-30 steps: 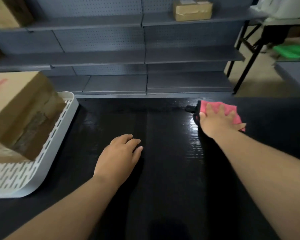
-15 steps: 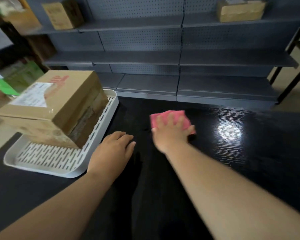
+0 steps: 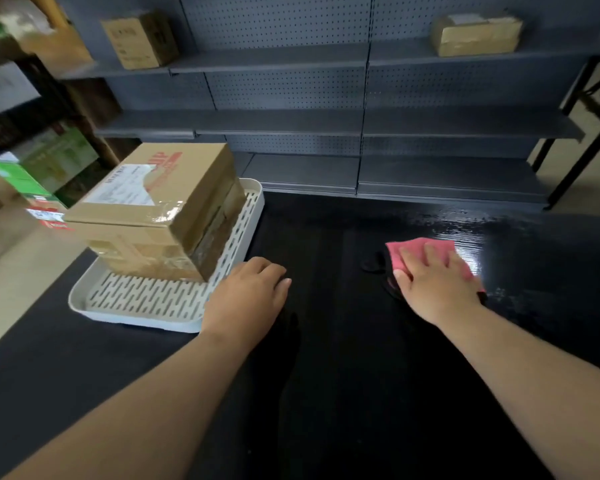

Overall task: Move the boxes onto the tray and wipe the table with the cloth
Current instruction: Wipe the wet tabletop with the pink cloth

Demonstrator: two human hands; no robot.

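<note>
The person leans over a black table point(image 3: 354, 393) with both bare forearms stretched out across it. The right hand point(image 3: 437, 285) lies palm down on a pink cloth point(image 3: 426, 249), fingers straight and spread, pressing it flat against the tabletop right of centre; nothing is gripped, the cloth simply sits under the palm and fingers. A dark edge shows beneath the cloth on its left side, and I cannot tell what it is. Just beyond the cloth, towards the far edge, a patch of the table shines with reflected light point(image 3: 461, 233). The left hand point(image 3: 248, 299) rests palm down on the table, fingers loosely bent and together, holding nothing; it sits right beside the near right corner of a white slotted tray point(image 3: 136, 318), though whether it touches the rim I cannot tell. The tray stands at the table's left side and carries two cardboard boxes stacked one on the other: the upper box point(image 3: 160, 188), with a white label and red print on top, sits skewed over the lower box point(image 3: 142, 252), both taped. Behind the table runs grey perforated shelving point(image 3: 291, 123), with a small brown carton point(image 3: 139, 39) on its upper left shelf and a taped parcel point(image 3: 477, 34) on the upper right. Green cartons point(image 3: 42, 168) stand off to the left.
</note>
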